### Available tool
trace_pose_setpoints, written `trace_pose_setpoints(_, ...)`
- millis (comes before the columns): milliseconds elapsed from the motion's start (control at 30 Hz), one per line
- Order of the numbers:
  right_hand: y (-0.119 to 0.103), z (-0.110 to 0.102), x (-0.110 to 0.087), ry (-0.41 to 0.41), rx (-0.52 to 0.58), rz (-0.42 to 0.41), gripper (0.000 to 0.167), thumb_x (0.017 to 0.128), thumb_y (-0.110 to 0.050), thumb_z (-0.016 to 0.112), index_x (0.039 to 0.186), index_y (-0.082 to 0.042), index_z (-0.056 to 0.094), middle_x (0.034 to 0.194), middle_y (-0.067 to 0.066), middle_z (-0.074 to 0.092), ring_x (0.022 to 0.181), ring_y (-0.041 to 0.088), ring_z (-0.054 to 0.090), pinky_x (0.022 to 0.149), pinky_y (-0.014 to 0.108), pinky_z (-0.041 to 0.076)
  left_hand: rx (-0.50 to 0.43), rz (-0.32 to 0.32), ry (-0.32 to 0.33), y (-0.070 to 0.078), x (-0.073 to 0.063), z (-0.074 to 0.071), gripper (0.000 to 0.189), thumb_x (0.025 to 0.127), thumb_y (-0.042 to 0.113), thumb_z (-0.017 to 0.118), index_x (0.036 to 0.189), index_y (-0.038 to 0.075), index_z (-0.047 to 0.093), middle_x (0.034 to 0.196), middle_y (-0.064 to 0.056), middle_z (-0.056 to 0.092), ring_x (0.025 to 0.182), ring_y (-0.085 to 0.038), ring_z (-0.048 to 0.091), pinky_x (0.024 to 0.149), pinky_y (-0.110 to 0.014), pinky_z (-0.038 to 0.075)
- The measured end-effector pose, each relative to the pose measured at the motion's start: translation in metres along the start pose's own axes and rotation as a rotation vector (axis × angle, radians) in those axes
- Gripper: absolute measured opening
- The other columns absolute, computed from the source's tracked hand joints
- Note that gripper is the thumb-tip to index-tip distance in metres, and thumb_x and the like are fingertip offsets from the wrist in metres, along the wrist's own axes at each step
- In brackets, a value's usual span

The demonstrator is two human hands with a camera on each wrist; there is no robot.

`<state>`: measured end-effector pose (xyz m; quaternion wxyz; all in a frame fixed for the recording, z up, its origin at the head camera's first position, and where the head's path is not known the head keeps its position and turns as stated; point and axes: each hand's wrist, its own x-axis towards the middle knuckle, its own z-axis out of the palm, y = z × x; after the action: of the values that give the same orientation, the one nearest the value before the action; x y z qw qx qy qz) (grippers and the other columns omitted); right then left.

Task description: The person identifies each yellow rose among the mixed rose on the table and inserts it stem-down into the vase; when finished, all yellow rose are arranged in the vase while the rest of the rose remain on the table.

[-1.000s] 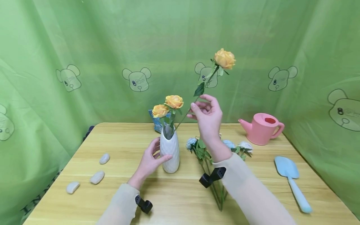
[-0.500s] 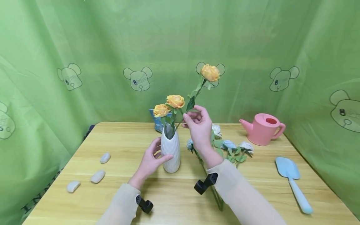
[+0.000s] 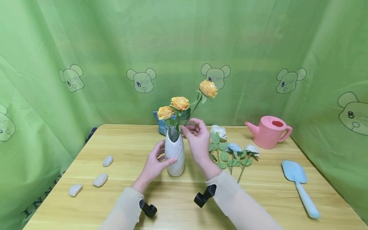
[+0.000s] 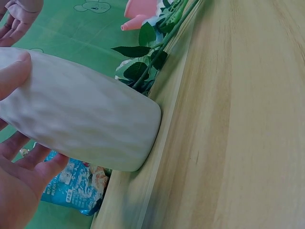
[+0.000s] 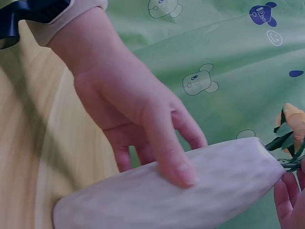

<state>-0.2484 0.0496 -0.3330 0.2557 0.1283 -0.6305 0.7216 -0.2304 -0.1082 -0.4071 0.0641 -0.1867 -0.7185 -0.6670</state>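
In the head view a white textured vase (image 3: pixel 175 159) stands upright on the table. My left hand (image 3: pixel 153 163) holds it from the left, thumb across its front and fingers round behind; the right wrist view shows that thumb on the vase (image 5: pixel 176 191) too. Two yellow roses (image 3: pixel 180 103) rise from its mouth. Beside the rim my right hand (image 3: pixel 198 140) pinches the stem of another yellow rose (image 3: pixel 208 88), whose bloom leans up and to the right. The lower end of this stem is hidden behind the fingers and the vase mouth.
Loose white and blue roses (image 3: pixel 234 147) lie right of the vase, partly behind my right arm. Farther right are a pink watering can (image 3: pixel 265 132) and a light blue trowel (image 3: pixel 296 172). A blue packet (image 3: pixel 161 124) stands behind the vase. Three pale stones (image 3: pixel 100 180) lie at left.
My right hand has come down and left toward the vase mouth, bringing its rose lower. The left hand and vase stay put. More of the loose roses show now.
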Motion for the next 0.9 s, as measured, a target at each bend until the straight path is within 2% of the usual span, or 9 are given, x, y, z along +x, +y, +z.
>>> trace_pose_setpoints(133, 0.0, 0.002, -0.005, 0.004, -0.035, -0.01, 0.031, 0.078, 0.011, 0.066, 0.106, 0.012, 0.053, 0.087, 0.024, 0.062, 0.072, 0.015, 0.057, 0.066, 0.02, 0.052, 0.005, 0.001, 0.001, 0.0, -0.001, 0.0, 0.069, 0.077, 0.002, 0.075, 0.136, 0.003, 0.04, 0.129, -0.018, 0.049, 0.116, -0.036, 0.048, 0.095, -0.049, 0.042)
trace_pose_setpoints(367, -0.015, 0.003, -0.015, -0.009, -0.056, 0.023, 0.024, 0.079, 0.012, 0.064, 0.101, 0.013, 0.055, 0.089, 0.029, 0.059, 0.077, 0.022, 0.055, 0.068, 0.02, 0.05, -0.002, 0.015, 0.003, -0.001, -0.001, 0.0, 0.068, 0.077, 0.002, 0.075, 0.136, 0.003, 0.041, 0.128, -0.018, 0.049, 0.116, -0.035, 0.048, 0.095, -0.049, 0.042)
trace_pose_setpoints(567, -0.005, -0.007, -0.024, -0.001, -0.118, 0.045, 0.018, 0.08, 0.007, 0.067, 0.095, 0.013, 0.059, 0.085, 0.026, 0.06, 0.074, 0.019, 0.056, 0.067, 0.019, 0.048, 0.004, 0.016, 0.005, -0.001, -0.001, 0.0, 0.069, 0.077, 0.003, 0.075, 0.136, 0.003, 0.04, 0.129, -0.017, 0.049, 0.116, -0.035, 0.048, 0.095, -0.048, 0.042)
trace_pose_setpoints(733, 0.007, -0.022, -0.031, -0.004, -0.135, 0.06, 0.018, 0.08, 0.009, 0.066, 0.096, 0.013, 0.06, 0.084, 0.026, 0.06, 0.072, 0.018, 0.057, 0.064, 0.018, 0.049, 0.016, 0.005, -0.001, -0.001, -0.001, -0.001, 0.071, 0.077, 0.005, 0.075, 0.138, 0.004, 0.038, 0.13, -0.017, 0.048, 0.117, -0.033, 0.048, 0.096, -0.046, 0.042)
trace_pose_setpoints(900, 0.017, -0.04, -0.034, -0.01, -0.146, 0.11, 0.019, 0.081, 0.006, 0.067, 0.099, 0.011, 0.061, 0.086, 0.022, 0.06, 0.073, 0.018, 0.057, 0.061, 0.017, 0.05, 0.026, 0.003, -0.009, 0.0, -0.001, -0.002, 0.071, 0.078, 0.006, 0.075, 0.138, 0.004, 0.037, 0.131, -0.017, 0.048, 0.117, -0.033, 0.048, 0.096, -0.045, 0.043)
